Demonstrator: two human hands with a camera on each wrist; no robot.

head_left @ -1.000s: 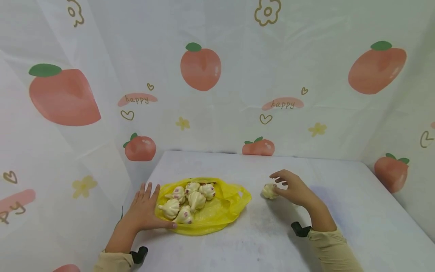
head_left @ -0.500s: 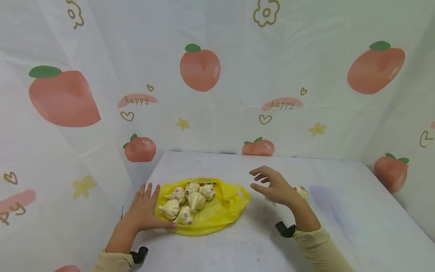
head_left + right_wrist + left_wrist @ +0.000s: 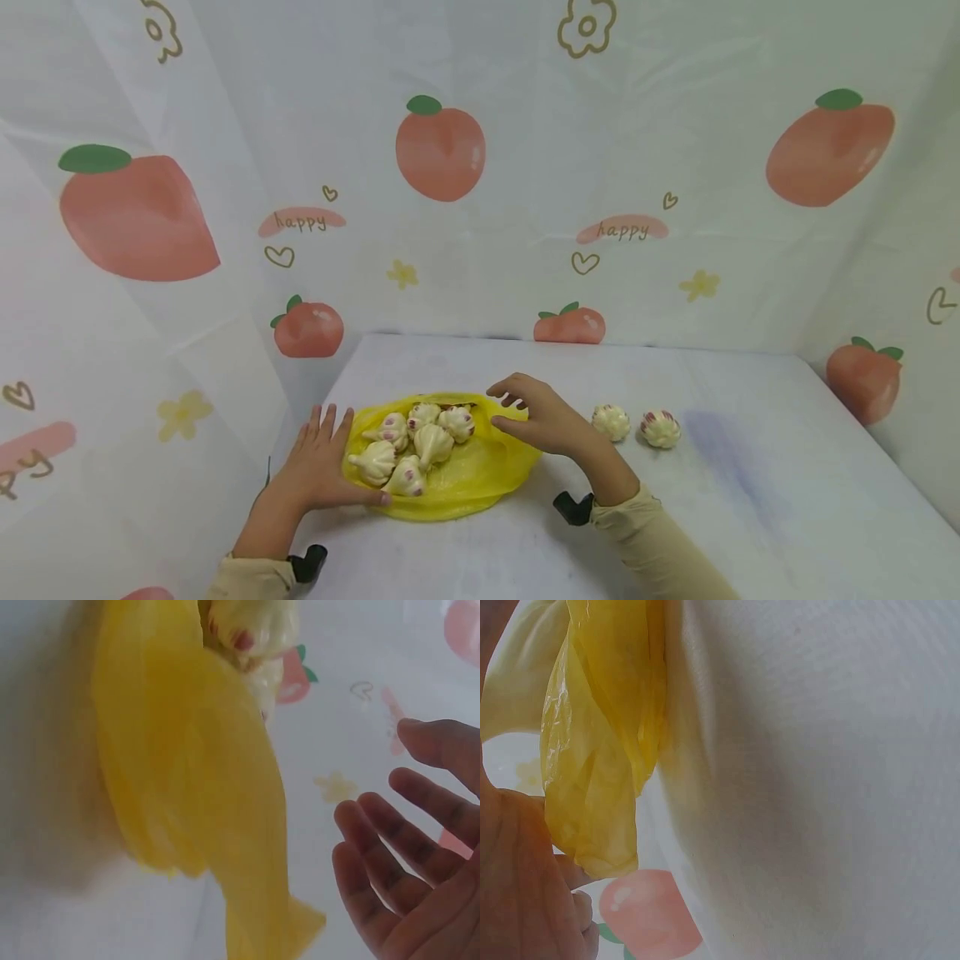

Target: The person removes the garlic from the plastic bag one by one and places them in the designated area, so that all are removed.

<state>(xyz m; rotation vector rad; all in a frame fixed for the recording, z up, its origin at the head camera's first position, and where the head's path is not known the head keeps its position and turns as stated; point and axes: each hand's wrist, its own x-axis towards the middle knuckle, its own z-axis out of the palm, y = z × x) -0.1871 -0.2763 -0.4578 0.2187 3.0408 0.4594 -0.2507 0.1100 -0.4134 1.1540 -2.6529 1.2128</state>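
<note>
A yellow plastic bag [image 3: 480, 479] lies open on the table with several garlic bulbs [image 3: 433, 443] inside it. My left hand [image 3: 318, 467] rests along the bag's left edge, fingers spread and thumb reaching across the near rim. Over the bag's right side hovers my right hand [image 3: 543, 417], holding nothing, its fingers loosely bent. In the right wrist view the fingers of that hand [image 3: 420, 855] stand apart from the yellow plastic [image 3: 187, 765]. Two more garlic bulbs, one paler [image 3: 611, 422] and one with redder streaks [image 3: 661, 429], sit outside the bag to the right.
The white table [image 3: 750, 467] runs back to a white curtain [image 3: 510, 167] printed with peaches and flowers, which also hangs along both sides. A faint bluish stain [image 3: 727, 462] marks the tabletop right of the loose bulbs.
My right hand has let go of the paler garlic bulb beside the other loose one and moved left to the bag. The left hand has stayed in place.
</note>
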